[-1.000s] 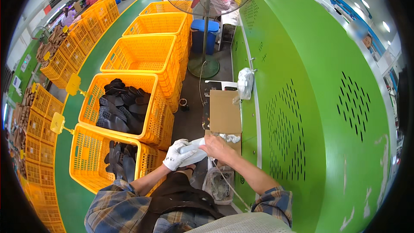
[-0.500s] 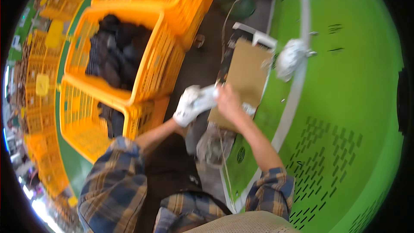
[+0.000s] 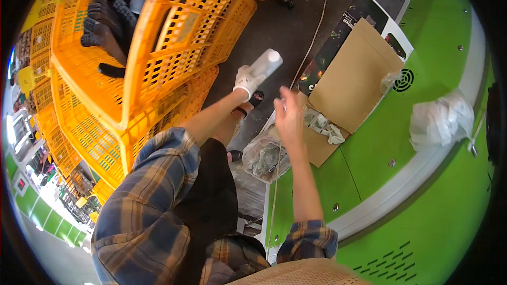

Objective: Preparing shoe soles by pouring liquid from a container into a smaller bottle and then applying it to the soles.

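The left hand (image 3: 245,80), in a white glove, is closed around a white bottle (image 3: 265,65), held out over the dark floor (image 3: 288,26). The bottle's long axis runs up and to the right from the glove, its free end pointing away from the person toward the cardboard (image 3: 351,82). The right hand (image 3: 289,117) is bare and holds nothing, fingers (image 3: 285,100) loosely spread and pointing up; it sits just below and to the right of the bottle, near but apart from it. The left hand is thus on the bottle and the right is the nearer free one.

Below the right hand, crumpled paper (image 3: 323,126) lies on the cardboard, which rests over the edge of the green bench (image 3: 380,142). A clear bag (image 3: 266,157) hangs at the bench's edge by the wrist. Farther right a white rag (image 3: 441,121) lies on the bench rim. To the left stand orange crates (image 3: 174,53), one with dark pieces (image 3: 103,26) inside. A white cord (image 3: 317,26) crosses the floor between bottle and cardboard.
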Tool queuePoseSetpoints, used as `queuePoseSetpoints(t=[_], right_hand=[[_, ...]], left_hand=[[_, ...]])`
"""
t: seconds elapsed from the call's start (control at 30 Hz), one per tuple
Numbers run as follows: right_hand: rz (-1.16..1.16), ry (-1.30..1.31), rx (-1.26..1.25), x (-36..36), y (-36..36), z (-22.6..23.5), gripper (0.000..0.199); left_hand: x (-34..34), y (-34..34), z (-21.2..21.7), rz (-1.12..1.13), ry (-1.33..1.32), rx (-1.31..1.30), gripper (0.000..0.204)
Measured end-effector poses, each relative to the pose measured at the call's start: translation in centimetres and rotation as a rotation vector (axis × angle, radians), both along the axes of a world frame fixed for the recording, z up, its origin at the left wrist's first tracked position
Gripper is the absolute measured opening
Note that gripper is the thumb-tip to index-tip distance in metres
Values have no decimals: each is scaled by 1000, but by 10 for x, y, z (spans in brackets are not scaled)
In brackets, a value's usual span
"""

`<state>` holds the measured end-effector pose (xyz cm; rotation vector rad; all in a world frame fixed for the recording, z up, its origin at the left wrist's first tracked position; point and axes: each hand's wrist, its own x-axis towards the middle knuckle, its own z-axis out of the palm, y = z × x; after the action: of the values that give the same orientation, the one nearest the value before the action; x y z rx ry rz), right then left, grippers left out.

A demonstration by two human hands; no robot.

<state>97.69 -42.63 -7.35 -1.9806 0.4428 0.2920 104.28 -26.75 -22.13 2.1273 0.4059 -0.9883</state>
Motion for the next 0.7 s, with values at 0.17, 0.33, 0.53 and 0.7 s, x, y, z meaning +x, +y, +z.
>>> queuePoseSetpoints(t=[0.17, 0.33, 0.53, 0.7], right_hand=[[-30, 176, 138, -67, 20, -21, 21], [-69, 333, 162, -127, 37, -45, 22], [-24, 466, 64, -164, 34, -48, 22], [-1, 392, 45, -149, 46, -13, 22]], left_hand=[[29, 28, -137, 116, -153, 255, 72], [60, 78, -217, 232, 22, 255, 68], [53, 56, -196, 117, -18, 218, 59], [52, 54, -142, 87, -108, 291, 51]])
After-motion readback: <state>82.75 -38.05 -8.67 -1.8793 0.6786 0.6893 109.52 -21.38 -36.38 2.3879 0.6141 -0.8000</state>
